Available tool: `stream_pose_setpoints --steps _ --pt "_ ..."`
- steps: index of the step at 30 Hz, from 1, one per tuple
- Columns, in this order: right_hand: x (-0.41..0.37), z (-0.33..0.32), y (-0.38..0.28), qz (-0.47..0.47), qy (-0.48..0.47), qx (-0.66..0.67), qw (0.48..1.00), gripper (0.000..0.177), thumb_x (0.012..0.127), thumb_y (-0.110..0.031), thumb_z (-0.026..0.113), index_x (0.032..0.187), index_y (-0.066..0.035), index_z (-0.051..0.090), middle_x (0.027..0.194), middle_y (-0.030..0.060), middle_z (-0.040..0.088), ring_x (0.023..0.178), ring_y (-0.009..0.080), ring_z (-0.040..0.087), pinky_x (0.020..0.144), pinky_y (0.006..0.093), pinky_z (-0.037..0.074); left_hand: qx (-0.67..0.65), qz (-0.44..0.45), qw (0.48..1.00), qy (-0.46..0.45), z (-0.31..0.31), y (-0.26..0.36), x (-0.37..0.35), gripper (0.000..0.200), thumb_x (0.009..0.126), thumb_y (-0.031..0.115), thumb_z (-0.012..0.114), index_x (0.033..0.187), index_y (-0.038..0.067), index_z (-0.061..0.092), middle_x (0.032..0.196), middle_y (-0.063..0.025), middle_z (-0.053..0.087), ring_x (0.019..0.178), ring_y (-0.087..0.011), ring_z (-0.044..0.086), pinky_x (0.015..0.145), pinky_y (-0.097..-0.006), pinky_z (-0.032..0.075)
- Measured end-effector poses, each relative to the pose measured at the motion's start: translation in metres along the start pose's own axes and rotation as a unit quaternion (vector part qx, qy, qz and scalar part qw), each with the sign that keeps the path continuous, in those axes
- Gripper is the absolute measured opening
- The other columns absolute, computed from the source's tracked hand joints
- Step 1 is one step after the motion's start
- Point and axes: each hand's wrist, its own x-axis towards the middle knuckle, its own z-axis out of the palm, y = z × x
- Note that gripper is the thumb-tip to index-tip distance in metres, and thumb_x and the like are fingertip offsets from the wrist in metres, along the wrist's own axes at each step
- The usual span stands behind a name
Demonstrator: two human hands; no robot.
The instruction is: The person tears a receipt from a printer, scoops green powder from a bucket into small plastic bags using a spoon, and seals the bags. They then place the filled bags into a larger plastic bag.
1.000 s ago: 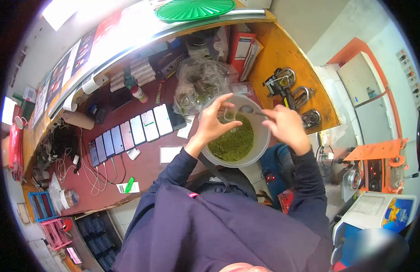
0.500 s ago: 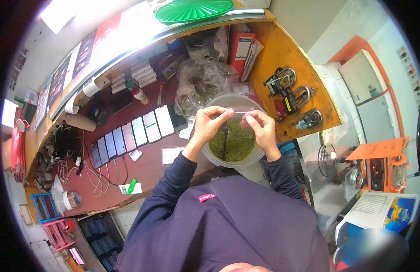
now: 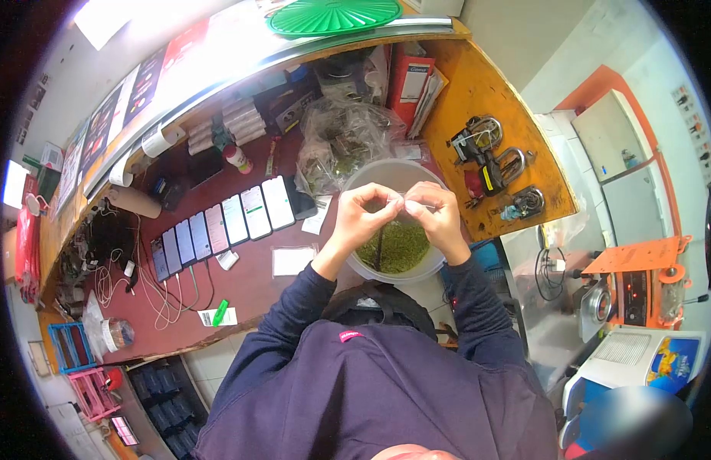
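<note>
Both hands meet over a translucent white tub [image 3: 394, 169] filled partway with crumbled green herb [image 3: 405, 249]. My left hand [image 3: 364, 218] pinches one side of the top of a small clear plastic bag [image 3: 403, 218] between thumb and fingers. Opposite it, my right hand [image 3: 440, 217] pinches the same top edge, and the fingertips of the two hands touch or nearly touch. The bag is hard to make out below the fingers. A dark, narrow stick-like thing [image 3: 380, 249] stands in the herb on the left side.
Left of the tub, a row of several phones [image 3: 225, 222] lies on the red-brown desk [image 3: 252, 307] with white cables. A stack of clear bags [image 3: 294, 261] lies near my left forearm. Behind the tub sits a big crumpled plastic bag [image 3: 344, 138]. Padlocks [image 3: 509, 165] rest on the wooden panel.
My hands have drawn together along the bag's top edge, so the fingertips that were apart now meet. The bag is less visible between them.
</note>
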Motion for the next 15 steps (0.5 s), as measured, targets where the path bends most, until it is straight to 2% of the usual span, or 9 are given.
stream_pose_setpoints --steps 2,6,8,10,12,13,14,15 --pt "0.002 0.005 0.003 0.007 0.0 0.015 1.0 0.015 0.077 -0.014 0.066 0.07 -0.001 0.062 0.072 0.0059 0.064 0.071 0.0201 0.06 0.077 0.0328 0.043 -0.012 -0.048 0.999 0.003 -0.003 0.002 -0.002 0.005 0.083 0.005 0.071 0.085 0.001 0.068 0.081 -0.0011 0.068 0.076 -0.0057 0.06 0.072 -0.0218 0.049" --pt "0.009 0.009 0.004 0.014 -0.007 0.024 1.0 0.014 0.076 -0.014 0.065 0.068 -0.002 0.063 0.07 0.0052 0.064 0.071 0.0192 0.061 0.077 0.0325 0.043 0.026 -0.031 0.999 0.02 -0.016 0.012 -0.006 0.006 0.084 0.005 0.072 0.084 0.001 0.068 0.08 -0.0026 0.068 0.075 -0.0069 0.061 0.071 -0.0223 0.049" --pt "0.016 0.007 -0.002 0.024 -0.021 0.063 0.998 0.014 0.076 -0.014 0.066 0.066 -0.003 0.063 0.068 0.0045 0.063 0.069 0.0181 0.06 0.076 0.032 0.042 -0.025 -0.051 0.998 0.016 -0.035 0.006 -0.01 0.007 0.084 0.006 0.072 0.082 0.001 0.068 0.079 -0.0041 0.068 0.073 -0.0087 0.061 0.069 -0.0233 0.049" --pt "0.025 0.016 -0.006 0.017 -0.036 0.073 0.996 0.016 0.078 -0.013 0.065 0.065 -0.003 0.063 0.066 0.0043 0.063 0.067 0.017 0.058 0.075 0.0305 0.042 -0.053 -0.032 0.998 0.032 -0.053 -0.004 -0.011 0.009 0.085 0.008 0.072 0.082 0.0 0.068 0.078 -0.0049 0.068 0.071 -0.0101 0.061 0.068 -0.0246 0.049" --pt "0.037 0.025 -0.006 0.093 -0.09 0.079 0.988 0.019 0.081 -0.013 0.063 0.065 -0.004 0.063 0.066 0.0045 0.062 0.066 0.0166 0.058 0.073 0.0291 0.042 -0.082 -0.048 0.993 0.069 -0.068 -0.013 -0.012 0.01 0.084 0.007 0.072 0.082 -0.001 0.068 0.078 -0.0055 0.068 0.069 -0.0098 0.061 0.067 -0.0247 0.049" --pt "0.047 0.032 0.005 0.082 -0.094 0.061 0.99 0.021 0.085 -0.015 0.063 0.068 -0.003 0.064 0.065 0.005 0.061 0.066 0.0169 0.058 0.071 0.0285 0.042 -0.127 -0.072 0.985 0.092 -0.075 -0.018 -0.009 0.007 0.084 0.008 0.072 0.083 0.001 0.071 0.083 -0.0065 0.07 0.079 -0.0104 0.063 0.073 -0.0252 0.05" --pt "0.061 0.037 0.013 0.078 -0.106 0.06 0.989 0.021 0.085 -0.015 0.063 0.068 -0.003 0.064 0.065 0.005 0.061 0.066 0.0169 0.058 0.071 0.0285 0.042 -0.13 -0.068 0.984 0.104 -0.084 -0.024 -0.001 0.007 0.084 0.008 0.072 0.083 0.001 0.071 0.083 -0.0065 0.07 0.079 -0.0104 0.063 0.073 -0.0252 0.05" --pt "0.081 0.043 0.022 0.105 -0.092 0.051 0.989 0.021 0.085 -0.018 0.064 0.07 -0.003 0.065 0.063 0.0044 0.061 0.065 0.017 0.058 0.071 0.0289 0.042 -0.083 -0.065 0.983 0.15 -0.095 -0.03 0.011 0.008 0.086 0.011 0.071 0.087 0.002 0.071 0.087 -0.0073 0.07 0.085 -0.0127 0.063 0.078 -0.0283 0.049"
